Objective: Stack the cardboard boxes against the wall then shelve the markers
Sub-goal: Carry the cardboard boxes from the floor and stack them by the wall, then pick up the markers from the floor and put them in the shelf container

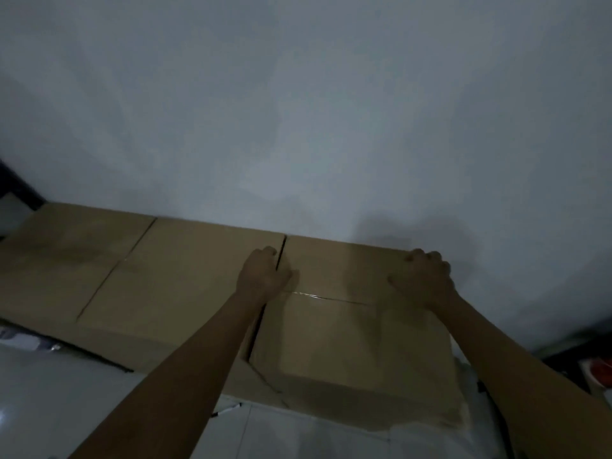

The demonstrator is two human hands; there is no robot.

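Now, left hand (pixel 265 271): fingers curled over right box's (pixel 351 313) left edge.
Right hand (pixel 424 276): gripped its right edge.
Wall (pixel 298 111): touched box.

Both arms reach forward, left hand (pixel 265 273) and right hand (pixel 422 276) knuckles-up, fingers curled

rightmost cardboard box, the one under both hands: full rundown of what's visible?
The rightmost cardboard box is plain brown, closed, with glossy clear tape along its top seam. Its far edge meets the white wall; a thin dark gap separates it from the neighbouring box. The left hand grips its left edge, the right hand its right edge.
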